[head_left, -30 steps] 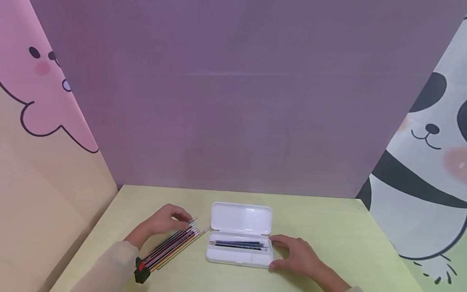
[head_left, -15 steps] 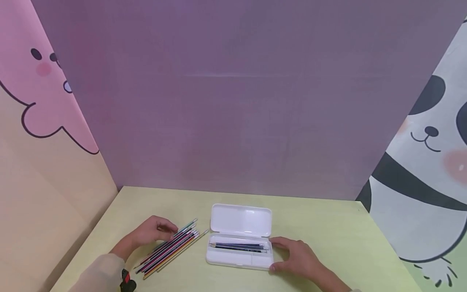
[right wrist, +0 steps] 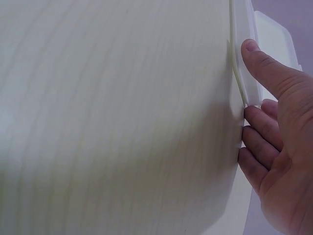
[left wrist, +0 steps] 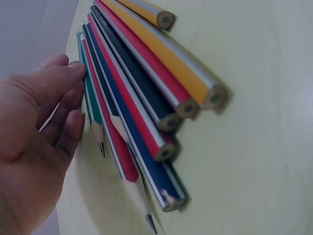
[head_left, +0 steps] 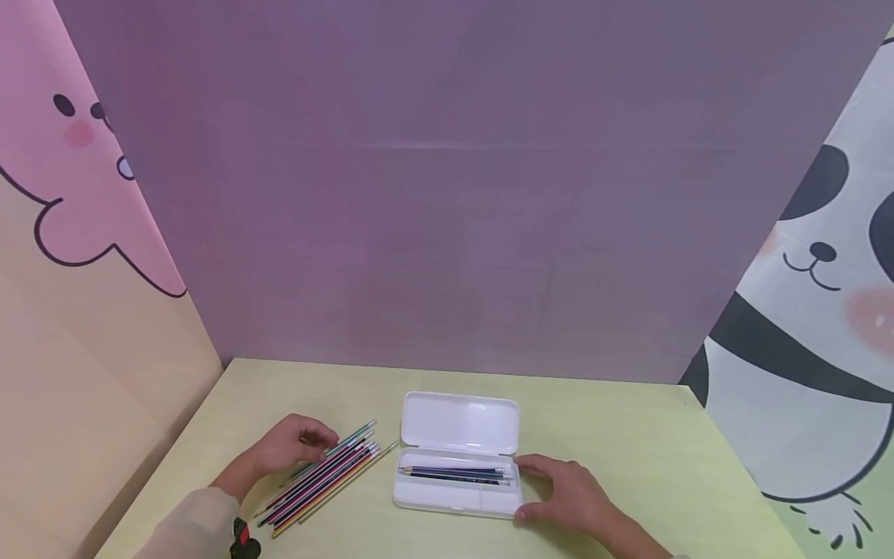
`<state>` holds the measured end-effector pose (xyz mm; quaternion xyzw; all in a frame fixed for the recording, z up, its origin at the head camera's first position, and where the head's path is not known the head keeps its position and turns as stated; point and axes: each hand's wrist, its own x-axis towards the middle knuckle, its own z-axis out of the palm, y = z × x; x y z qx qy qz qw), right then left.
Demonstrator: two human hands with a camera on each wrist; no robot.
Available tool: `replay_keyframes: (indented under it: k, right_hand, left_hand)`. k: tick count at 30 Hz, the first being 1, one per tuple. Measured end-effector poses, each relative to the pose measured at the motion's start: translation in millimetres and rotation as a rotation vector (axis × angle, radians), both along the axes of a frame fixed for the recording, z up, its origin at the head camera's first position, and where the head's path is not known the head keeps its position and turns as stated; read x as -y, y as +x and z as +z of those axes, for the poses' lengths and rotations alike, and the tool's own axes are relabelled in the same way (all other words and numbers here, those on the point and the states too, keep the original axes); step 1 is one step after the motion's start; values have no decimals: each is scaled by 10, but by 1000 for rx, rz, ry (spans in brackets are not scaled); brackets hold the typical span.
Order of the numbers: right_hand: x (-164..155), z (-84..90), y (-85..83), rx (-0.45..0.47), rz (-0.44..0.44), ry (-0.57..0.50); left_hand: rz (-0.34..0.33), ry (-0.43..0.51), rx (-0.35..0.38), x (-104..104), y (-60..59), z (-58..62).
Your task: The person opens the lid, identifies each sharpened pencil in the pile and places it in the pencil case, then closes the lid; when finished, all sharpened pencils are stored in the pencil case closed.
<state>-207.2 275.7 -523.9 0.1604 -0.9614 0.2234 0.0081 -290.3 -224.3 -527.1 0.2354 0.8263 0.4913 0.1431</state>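
Observation:
In the head view, my left hand [head_left: 296,446] is at the left side of a loose bundle of pencils [head_left: 328,485]. In the left wrist view, its bent thumb and fingertips are right at a green pencil [left wrist: 90,98], the outermost of the bundle. The others are striped red, navy, black and yellow, some sharpened and some with flat ends. My right hand [head_left: 566,493] holds the right end of a white pencil case [head_left: 433,497], thumb on its front corner and fingers near the back. The case lies open, with several dark pencils [head_left: 457,475] in its back compartment.
The raised lid [head_left: 461,421] of the case leans back behind its tray. All of it rests on a pale yellow table [head_left: 615,435], with a purple wall [head_left: 447,233] behind and cartoon-printed panels on both sides.
My left hand has drawn back from the pencils' far ends toward the near left, down to the left side of the bundle. My right hand and the case stay in place.

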Motion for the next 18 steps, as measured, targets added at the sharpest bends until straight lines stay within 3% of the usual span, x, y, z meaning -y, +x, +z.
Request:
replay_keyframes:
  k: [6,18]
  right_hand:
    - [6,-10,-2,9,-9,7]
    - [7,-8,-6,20,-7,-7]
  left_hand:
    - [27,-67,-78,-18,1,-10]
    - [103,-177,-141,-68,12,47]
